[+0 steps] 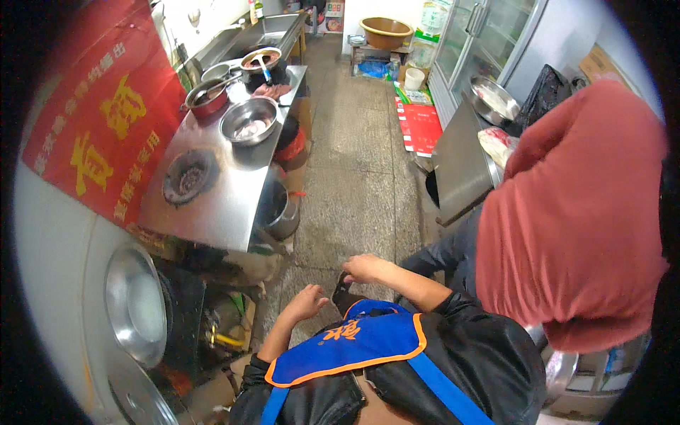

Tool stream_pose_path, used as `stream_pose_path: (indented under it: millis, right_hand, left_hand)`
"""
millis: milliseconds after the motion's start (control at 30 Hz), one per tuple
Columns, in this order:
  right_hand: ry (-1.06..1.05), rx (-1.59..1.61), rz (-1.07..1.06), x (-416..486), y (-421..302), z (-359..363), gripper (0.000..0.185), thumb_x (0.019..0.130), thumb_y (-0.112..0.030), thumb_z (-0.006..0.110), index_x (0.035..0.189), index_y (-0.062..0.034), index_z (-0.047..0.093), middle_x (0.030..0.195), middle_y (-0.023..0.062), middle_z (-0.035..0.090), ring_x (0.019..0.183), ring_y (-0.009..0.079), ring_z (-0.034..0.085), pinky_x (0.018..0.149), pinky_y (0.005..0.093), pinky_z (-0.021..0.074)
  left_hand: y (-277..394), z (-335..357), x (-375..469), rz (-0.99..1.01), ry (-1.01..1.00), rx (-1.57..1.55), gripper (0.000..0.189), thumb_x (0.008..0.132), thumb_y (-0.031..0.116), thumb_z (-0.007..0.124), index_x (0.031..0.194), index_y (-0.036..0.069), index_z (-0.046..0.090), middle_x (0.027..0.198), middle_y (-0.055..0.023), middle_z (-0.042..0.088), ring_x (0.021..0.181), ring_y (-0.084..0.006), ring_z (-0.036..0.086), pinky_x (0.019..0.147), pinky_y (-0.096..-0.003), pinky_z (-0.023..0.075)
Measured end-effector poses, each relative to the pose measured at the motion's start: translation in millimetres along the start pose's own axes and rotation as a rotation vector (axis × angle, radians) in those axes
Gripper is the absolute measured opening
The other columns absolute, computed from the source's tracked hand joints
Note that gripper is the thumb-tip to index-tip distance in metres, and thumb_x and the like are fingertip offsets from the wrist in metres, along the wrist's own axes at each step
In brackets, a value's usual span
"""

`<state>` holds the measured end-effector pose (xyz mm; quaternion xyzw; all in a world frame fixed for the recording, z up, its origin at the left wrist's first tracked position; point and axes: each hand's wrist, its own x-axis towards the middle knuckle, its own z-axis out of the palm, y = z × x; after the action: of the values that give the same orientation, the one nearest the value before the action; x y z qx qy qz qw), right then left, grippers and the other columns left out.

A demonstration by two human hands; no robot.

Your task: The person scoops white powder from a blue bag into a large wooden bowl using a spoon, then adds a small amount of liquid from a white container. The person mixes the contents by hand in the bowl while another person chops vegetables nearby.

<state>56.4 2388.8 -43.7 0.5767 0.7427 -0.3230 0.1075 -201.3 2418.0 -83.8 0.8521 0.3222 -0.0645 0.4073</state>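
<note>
Both of my hands hang in front of my blue apron with orange trim (350, 342), above the kitchen floor. My left hand (306, 304) has its fingers apart and slightly curled, with nothing in it. Close by, my right hand (363, 269) is bent at the wrist, its fingers loosely curled, and no object shows in it. Ahead on the left, a steel table (228, 183) bears a steel bowl (249, 121) with some pale food inside, a red pot (206, 98) and a pot with a ladle (261, 57). A round burner opening (189, 177) is in the tabletop.
A person in a red top (574, 218) leans over a counter at the right. A grey pot (284, 218) stands under the table. Left of me is a large steel basin (136, 305). Farther off are a glass-door fridge (486, 48), a brown tub (386, 33) and red cardboard (418, 126).
</note>
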Motion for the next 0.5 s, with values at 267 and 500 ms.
stream_pose_path:
  millis: [267, 500]
  right_hand:
    - [0.218, 0.152, 0.058, 87, 152, -144, 0.042, 0.088, -0.042, 0.064, 0.101, -0.0018, 0.066, 0.096, 0.0211, 0.068, 0.098, 0.0407, 0.064, 0.081, 0.0503, 0.0519]
    - [0.357, 0.356, 0.209, 111, 316, -185, 0.037, 0.088, -0.039, 0.064, 0.1, -0.0035, 0.065, 0.096, 0.0199, 0.068, 0.095, 0.0392, 0.064, 0.08, 0.0492, 0.0512]
  left_hand:
    - [-8, -149, 182, 0.03, 0.01, 0.044, 0.033, 0.089, 0.027, 0.067, 0.107, 0.0, 0.062, 0.103, -0.0216, 0.062, 0.094, -0.0351, 0.063, 0.08, -0.042, 0.0503]
    - [4, -222, 375, 0.03, -0.13, 0.009, 0.032, 0.09, 0.026, 0.065, 0.11, 0.001, 0.062, 0.106, -0.022, 0.062, 0.096, -0.0361, 0.063, 0.081, -0.043, 0.0509]
